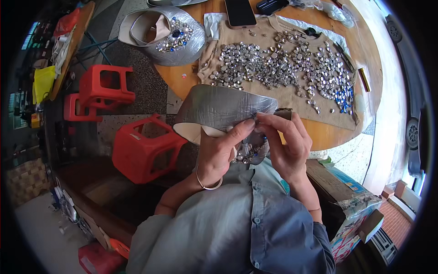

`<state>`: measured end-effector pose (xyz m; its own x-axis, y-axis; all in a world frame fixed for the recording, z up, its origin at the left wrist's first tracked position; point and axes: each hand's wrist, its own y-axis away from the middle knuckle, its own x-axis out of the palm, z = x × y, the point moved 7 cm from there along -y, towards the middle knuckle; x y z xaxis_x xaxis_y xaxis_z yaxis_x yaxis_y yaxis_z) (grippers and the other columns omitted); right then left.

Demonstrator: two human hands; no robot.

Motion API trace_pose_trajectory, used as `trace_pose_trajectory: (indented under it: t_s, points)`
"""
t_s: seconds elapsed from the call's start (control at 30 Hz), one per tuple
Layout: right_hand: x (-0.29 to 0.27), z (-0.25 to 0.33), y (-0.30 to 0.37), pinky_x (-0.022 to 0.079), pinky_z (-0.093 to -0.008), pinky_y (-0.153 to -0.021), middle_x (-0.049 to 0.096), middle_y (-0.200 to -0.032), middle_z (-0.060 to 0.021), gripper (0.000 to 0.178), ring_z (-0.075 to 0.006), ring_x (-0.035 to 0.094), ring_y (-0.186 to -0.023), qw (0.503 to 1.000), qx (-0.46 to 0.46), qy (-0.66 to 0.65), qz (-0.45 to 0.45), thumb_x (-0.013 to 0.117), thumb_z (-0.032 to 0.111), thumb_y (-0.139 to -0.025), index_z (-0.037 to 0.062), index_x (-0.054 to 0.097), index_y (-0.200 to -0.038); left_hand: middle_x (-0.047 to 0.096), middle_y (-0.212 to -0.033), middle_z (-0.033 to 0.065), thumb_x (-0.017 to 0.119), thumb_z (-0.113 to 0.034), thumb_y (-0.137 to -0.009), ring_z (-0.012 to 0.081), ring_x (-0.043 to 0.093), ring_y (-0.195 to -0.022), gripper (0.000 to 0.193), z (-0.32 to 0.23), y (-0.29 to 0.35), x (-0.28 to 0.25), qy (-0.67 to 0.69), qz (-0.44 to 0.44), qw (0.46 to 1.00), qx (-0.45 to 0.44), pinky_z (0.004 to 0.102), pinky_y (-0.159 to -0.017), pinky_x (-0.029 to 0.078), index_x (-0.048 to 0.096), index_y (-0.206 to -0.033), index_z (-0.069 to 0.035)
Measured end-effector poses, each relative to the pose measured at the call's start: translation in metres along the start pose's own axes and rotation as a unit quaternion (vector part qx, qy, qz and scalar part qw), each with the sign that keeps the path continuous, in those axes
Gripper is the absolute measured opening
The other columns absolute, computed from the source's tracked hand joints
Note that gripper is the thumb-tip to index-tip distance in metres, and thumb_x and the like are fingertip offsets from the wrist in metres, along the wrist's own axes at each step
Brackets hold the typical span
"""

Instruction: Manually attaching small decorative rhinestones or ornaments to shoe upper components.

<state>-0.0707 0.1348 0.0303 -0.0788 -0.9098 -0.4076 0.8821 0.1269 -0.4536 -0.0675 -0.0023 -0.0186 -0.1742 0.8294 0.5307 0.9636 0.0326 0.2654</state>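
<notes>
A silver, crinkled curved piece with a cream lining [214, 104], like a shoe upper, is held up before my chest. My left hand [216, 153] grips its lower side, thumb pressed on the silver face. My right hand [289, 144] pinches at the silver surface beside that thumb; what lies between its fingertips is too small to make out. Clear, pearly and blue beads [246, 155] show below and between my hands. Past the piece, many loose faceted rhinestones [248, 59] and blue stones [344, 98] lie on a tan knitted cloth [269, 96].
The cloth covers part of a round wooden table [319, 137]. A similar silver piece with beads and blue stones [175, 36] rests at its left edge. A phone [240, 13] and tweezers [344, 57] lie near the cloth. Red stools [146, 150] stand left; a cardboard box [351, 205] is at right.
</notes>
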Motion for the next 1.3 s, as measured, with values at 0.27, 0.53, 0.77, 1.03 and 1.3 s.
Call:
trace_pose_trajectory:
  t_s: [0.27, 0.53, 0.77, 1.03, 1.3]
  points:
    - [-0.002, -0.007, -0.004, 0.043, -0.0253, -0.061, 0.066, -0.082, -0.0075, 0.022, -0.0155, 0.056, -0.069, 0.998, 0.052, -0.008, -0.026, 0.066, -0.008, -0.07, 0.0016, 0.065, -0.089, 0.064, -0.085, 0.0036, 0.068, -0.008, -0.078, 0.0089, 0.06, -0.074, 0.021, 0.002, -0.006, 0.002, -0.083, 0.0, 0.997, -0.008, 0.0203, -0.062, 0.046, 0.06, -0.096, -0.001]
    - [-0.01, -0.012, -0.017, 0.041, -0.0253, -0.063, 0.067, -0.082, -0.0051, 0.02, -0.0148, 0.053, -0.068, 0.998, 0.06, 0.019, 0.022, 0.066, -0.008, -0.071, 0.0026, 0.066, -0.088, 0.064, -0.083, 0.0033, 0.069, -0.007, -0.078, 0.0086, 0.06, -0.071, 0.02, -0.003, -0.021, 0.015, -0.044, -0.021, 0.999, 0.014, 0.0202, -0.06, 0.046, 0.061, -0.095, -0.002]
    - [-0.02, -0.026, -0.028, 0.041, -0.0246, -0.064, 0.067, -0.079, -0.004, 0.018, -0.0135, 0.055, -0.072, 0.996, 0.082, -0.037, 0.008, 0.065, -0.009, -0.071, 0.0015, 0.066, -0.086, 0.064, -0.082, 0.0032, 0.069, -0.009, -0.078, 0.007, 0.059, -0.069, 0.019, 0.0, -0.031, 0.021, -0.087, -0.015, 0.996, 0.013, 0.0184, -0.055, 0.045, 0.062, -0.093, -0.001]
    - [-0.005, -0.008, 0.002, 0.044, -0.024, -0.065, 0.062, -0.074, -0.0045, 0.019, -0.0172, 0.059, -0.064, 0.996, 0.01, 0.081, 0.033, 0.066, -0.008, -0.07, -0.0009, 0.063, -0.088, 0.064, -0.084, 0.0049, 0.066, -0.007, -0.08, 0.008, 0.06, -0.071, 0.019, -0.001, -0.004, 0.006, -0.092, 0.013, 0.994, 0.062, 0.0192, -0.058, 0.046, 0.061, -0.096, 0.001]
    - [-0.013, -0.028, 0.002, 0.046, -0.0249, -0.069, 0.061, -0.085, -0.0091, 0.01, -0.0131, 0.058, -0.073, 0.99, 0.122, -0.064, -0.001, 0.052, -0.005, -0.082, -0.0033, 0.054, -0.091, 0.062, -0.098, 0.0087, 0.057, -0.012, -0.086, 0.0144, 0.061, -0.087, 0.026, -0.004, -0.013, -0.003, -0.067, 0.033, 0.997, -0.015, 0.0274, -0.077, 0.049, 0.055, -0.108, 0.002]
